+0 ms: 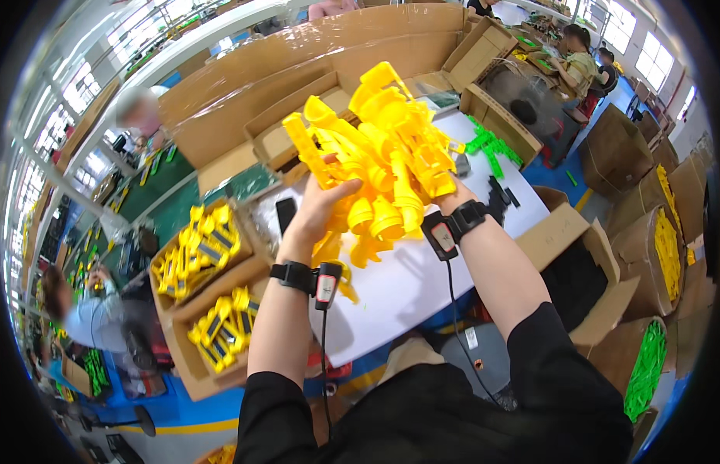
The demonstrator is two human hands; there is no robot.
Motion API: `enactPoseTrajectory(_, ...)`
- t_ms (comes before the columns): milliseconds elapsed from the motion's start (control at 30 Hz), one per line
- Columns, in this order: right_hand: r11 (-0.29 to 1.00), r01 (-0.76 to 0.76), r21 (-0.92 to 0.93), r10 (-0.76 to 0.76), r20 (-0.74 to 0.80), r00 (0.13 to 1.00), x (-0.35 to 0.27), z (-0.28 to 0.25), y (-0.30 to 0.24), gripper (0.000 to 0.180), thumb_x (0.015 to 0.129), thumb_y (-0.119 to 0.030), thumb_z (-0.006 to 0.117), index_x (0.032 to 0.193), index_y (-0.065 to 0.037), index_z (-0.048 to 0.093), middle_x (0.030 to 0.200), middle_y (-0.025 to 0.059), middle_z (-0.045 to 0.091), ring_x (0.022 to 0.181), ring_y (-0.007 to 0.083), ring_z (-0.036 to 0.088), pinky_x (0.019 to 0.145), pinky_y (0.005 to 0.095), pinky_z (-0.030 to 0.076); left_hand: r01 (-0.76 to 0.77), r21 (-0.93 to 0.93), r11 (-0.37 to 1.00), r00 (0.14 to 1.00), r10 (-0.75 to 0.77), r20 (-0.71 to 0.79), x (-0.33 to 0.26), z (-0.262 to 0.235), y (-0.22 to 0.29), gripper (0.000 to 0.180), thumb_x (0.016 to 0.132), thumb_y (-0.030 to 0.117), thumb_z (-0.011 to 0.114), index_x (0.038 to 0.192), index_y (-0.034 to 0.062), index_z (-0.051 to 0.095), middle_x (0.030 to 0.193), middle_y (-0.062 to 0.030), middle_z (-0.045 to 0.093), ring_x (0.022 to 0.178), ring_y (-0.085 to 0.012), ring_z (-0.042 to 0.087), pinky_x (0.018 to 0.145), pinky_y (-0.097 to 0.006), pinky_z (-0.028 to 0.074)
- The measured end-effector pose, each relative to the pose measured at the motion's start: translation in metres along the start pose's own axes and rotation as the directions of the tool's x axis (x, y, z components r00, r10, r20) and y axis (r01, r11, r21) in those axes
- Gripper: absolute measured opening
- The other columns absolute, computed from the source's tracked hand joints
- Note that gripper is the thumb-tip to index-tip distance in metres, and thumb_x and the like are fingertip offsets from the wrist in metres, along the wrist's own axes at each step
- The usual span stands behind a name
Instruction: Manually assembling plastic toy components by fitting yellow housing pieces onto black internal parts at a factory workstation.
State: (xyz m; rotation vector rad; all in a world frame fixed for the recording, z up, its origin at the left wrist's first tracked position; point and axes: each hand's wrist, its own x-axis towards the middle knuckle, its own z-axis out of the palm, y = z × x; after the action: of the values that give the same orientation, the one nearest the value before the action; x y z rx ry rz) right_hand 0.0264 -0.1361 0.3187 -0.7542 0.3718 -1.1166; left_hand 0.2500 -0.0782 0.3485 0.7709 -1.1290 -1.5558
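A big heap of yellow moulded plastic parts point(387, 158) is gathered between my two hands, above the white tabletop point(368, 317). My left hand point(321, 205) is wrapped round the heap's left side, thumb across the front. On the other side, my right hand point(451, 196) presses against the parts; most of its fingers are hidden behind them. A few yellow pieces hang low, beneath the bundle by my left wrist. Each wrist wears a black strap with a small cabled device.
Green plastic parts point(491, 145) and black parts point(499, 197) lie on the table's right. Cardboard boxes of yellow-and-black pieces point(201, 251) stand at left. An open box with black contents point(569, 278) is at right. Tall cardboard point(221, 139) lines the back; other people sit farther off.
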Motion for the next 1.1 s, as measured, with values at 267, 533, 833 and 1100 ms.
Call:
enactPoseTrajectory(267, 0.952, 0.019, -0.307, -0.051, -0.099, 0.994, 0.136, -0.158, -0.037, 0.043, 0.098, -0.023, 0.051, 0.139, -0.010, 0.043, 0.132, 0.0084, 0.054, 0.116, 0.0208, 0.055, 0.096, 0.0321, 0.047, 0.037, 0.038, 0.999, 0.991, -0.042, 0.124, 0.228, -0.020, -0.087, 0.061, 0.077, 0.002, 0.071, 0.129, 0.0072, 0.041, 0.120, -0.0073, 0.055, 0.111, -0.0199, 0.055, 0.098, -0.032, 0.043)
enactPoseTrajectory(533, 0.828, 0.002, -0.561, -0.096, -0.139, 0.986, 0.190, -0.224, -0.037, 0.041, 0.099, -0.024, 0.049, 0.137, -0.008, 0.046, 0.128, 0.0093, 0.057, 0.113, 0.0206, 0.058, 0.092, 0.0305, 0.049, 0.059, 0.430, 0.901, 0.992, -0.101, 0.076, 0.289, -0.074, -0.184, 0.064, 0.071, 0.010, 0.077, 0.127, 0.0001, 0.049, 0.123, -0.0114, 0.056, 0.115, -0.0204, 0.054, 0.097, -0.032, 0.042)
enactPoseTrajectory(833, 0.933, -0.222, -0.285, -0.012, -0.638, 0.770, 0.219, -0.283, -0.019, 0.035, 0.087, -0.027, 0.063, 0.116, -0.007, 0.060, 0.111, 0.0074, 0.062, 0.092, 0.0162, 0.061, 0.077, 0.0282, 0.049, 0.044, 0.724, 0.689, 0.987, 0.080, -0.136, 0.261, -0.097, -0.196, 0.065, 0.067, 0.016, 0.082, 0.123, 0.0000, 0.051, 0.118, -0.0197, 0.056, 0.112, -0.0362, 0.053, 0.096, -0.039, 0.043)
enactPoseTrajectory(1100, 0.816, -0.285, -0.503, -0.152, -0.663, 0.733, 0.254, -0.329, -0.039, 0.042, 0.090, -0.028, 0.059, 0.124, -0.005, 0.050, 0.113, 0.0096, 0.060, 0.098, 0.0200, 0.061, 0.085, 0.0321, 0.049, 0.149, 0.597, 0.788, 0.937, 0.080, -0.340, 0.212, -0.109, -0.179, 0.076, 0.072, 0.009, 0.079, 0.137, 0.0045, 0.038, 0.122, -0.0146, 0.058, 0.111, -0.0274, 0.058, 0.095, -0.035, 0.045)
